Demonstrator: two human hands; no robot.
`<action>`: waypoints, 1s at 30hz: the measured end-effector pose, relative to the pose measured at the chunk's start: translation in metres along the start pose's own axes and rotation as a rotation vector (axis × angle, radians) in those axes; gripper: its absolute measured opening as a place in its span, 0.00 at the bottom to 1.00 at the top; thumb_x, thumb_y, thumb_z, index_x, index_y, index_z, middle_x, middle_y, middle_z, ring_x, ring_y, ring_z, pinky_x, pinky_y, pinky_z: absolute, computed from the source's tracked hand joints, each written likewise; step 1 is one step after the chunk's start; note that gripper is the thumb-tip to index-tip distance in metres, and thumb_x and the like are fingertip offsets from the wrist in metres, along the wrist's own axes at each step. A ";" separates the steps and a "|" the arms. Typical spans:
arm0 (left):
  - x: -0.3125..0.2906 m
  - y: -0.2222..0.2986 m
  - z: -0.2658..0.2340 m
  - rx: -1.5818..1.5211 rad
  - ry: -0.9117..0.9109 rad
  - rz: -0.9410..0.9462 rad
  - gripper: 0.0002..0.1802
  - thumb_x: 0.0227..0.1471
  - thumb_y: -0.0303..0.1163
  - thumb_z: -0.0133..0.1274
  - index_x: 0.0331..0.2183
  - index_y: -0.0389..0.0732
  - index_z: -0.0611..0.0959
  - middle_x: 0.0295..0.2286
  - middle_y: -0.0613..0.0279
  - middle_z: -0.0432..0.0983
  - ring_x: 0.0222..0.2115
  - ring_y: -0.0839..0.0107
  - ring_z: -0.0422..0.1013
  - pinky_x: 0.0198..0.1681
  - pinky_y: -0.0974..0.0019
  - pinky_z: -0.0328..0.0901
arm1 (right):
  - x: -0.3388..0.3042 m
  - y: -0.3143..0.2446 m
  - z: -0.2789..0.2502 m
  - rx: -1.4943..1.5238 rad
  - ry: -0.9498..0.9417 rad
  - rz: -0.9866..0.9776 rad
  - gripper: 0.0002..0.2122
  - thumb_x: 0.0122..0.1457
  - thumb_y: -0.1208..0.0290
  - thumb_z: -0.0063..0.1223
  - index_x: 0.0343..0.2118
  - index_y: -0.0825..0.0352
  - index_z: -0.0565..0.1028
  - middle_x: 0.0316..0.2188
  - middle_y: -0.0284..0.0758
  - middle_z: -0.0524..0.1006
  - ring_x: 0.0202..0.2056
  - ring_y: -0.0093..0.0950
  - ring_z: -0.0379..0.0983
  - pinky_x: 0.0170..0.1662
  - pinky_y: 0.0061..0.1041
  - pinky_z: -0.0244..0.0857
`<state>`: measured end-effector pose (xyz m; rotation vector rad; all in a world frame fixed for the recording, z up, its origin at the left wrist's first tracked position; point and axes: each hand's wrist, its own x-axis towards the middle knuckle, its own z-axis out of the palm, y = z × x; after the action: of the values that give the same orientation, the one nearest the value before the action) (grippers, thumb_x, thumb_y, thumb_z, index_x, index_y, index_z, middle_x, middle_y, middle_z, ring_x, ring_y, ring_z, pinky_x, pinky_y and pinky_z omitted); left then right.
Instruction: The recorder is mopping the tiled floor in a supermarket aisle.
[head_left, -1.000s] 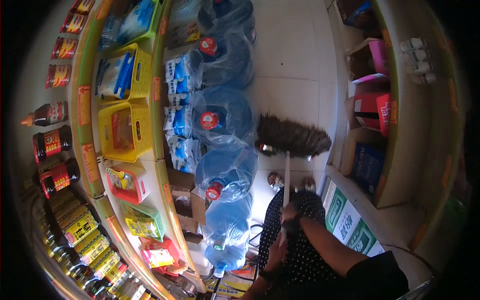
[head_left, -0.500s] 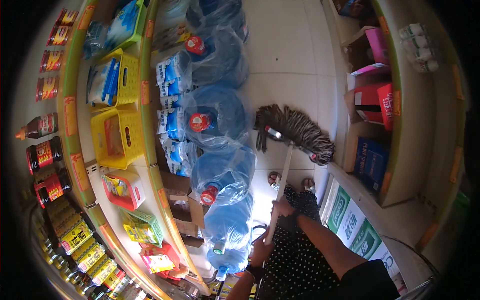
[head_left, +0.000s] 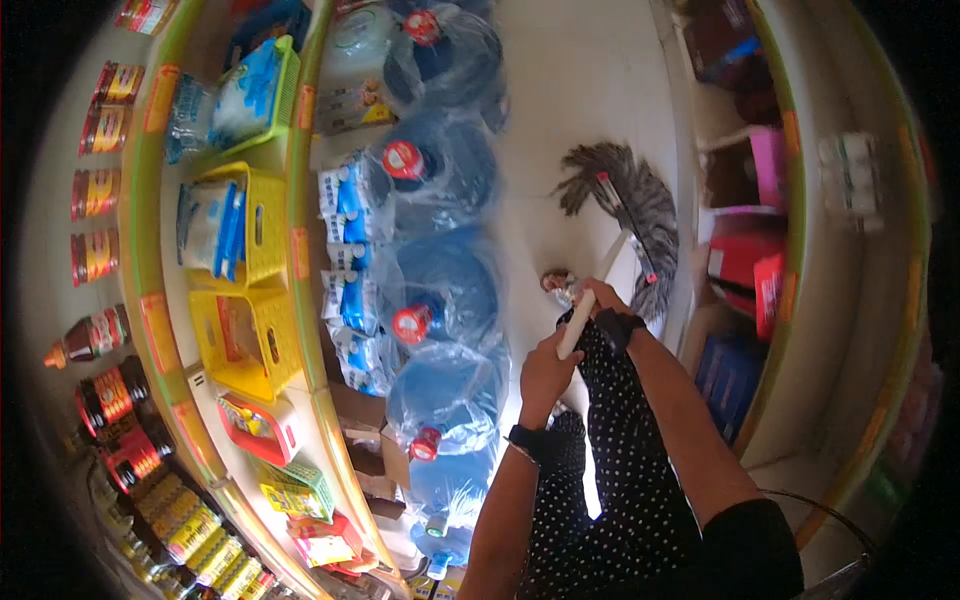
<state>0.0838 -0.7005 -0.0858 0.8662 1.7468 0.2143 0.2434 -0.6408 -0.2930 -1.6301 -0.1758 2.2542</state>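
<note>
A mop with a pale handle (head_left: pixel 619 264) and a grey-brown stringy head (head_left: pixel 655 205) rests on the light tiled floor (head_left: pixel 570 90). Its head lies curved beside the base of the right-hand shelves. My left hand (head_left: pixel 547 372) is wrapped round the upper end of the handle. Farther down the handle, my right hand (head_left: pixel 603 299) grips it too. Dark bands circle both of my wrists. Below my hands show my dotted trousers (head_left: pixel 640 430) and one sandalled foot (head_left: pixel 558 284).
Large blue water bottles (head_left: pixel 445 275) in clear plastic line the floor on my left. Behind them stand shelves with yellow baskets (head_left: pixel 235 340), packets and sauce bottles (head_left: pixel 95 335). Shelves on the right hold a red box (head_left: pixel 745 270) and a blue box (head_left: pixel 727 385).
The mop head has swung and turned, now lying nearer the right shelves. Both hands have moved forward with the handle, and my legs have shifted into a step.
</note>
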 end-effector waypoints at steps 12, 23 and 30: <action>0.095 0.084 -0.058 -0.123 0.103 -0.038 0.24 0.43 0.39 0.53 0.44 0.42 0.72 0.25 0.46 0.73 0.27 0.63 0.72 0.31 0.66 0.63 | 0.043 -0.157 0.064 -0.206 -0.043 0.154 0.12 0.51 0.66 0.45 0.24 0.73 0.66 0.20 0.38 0.69 0.21 0.29 0.70 0.27 0.28 0.68; 0.096 0.038 -0.040 -0.588 0.052 -0.191 0.25 0.53 0.34 0.43 0.52 0.42 0.61 0.14 0.72 0.58 0.15 0.82 0.54 0.19 0.75 0.54 | 0.114 -0.128 0.110 -1.666 -0.217 -0.146 0.09 0.45 0.66 0.46 0.21 0.68 0.70 0.16 0.35 0.71 0.23 0.33 0.71 0.25 0.36 0.60; 0.045 0.011 0.026 -0.697 0.004 -0.245 0.26 0.54 0.33 0.40 0.54 0.40 0.57 0.15 0.69 0.60 0.14 0.83 0.54 0.16 0.77 0.52 | 0.087 -0.062 0.091 -1.440 0.262 -0.139 0.09 0.44 0.64 0.48 0.24 0.64 0.74 0.20 0.36 0.73 0.31 0.33 0.70 0.34 0.48 0.54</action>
<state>0.1071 -0.6708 -0.1229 0.1450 1.5972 0.6145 0.1474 -0.5430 -0.3221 -2.2754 -2.0974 1.6850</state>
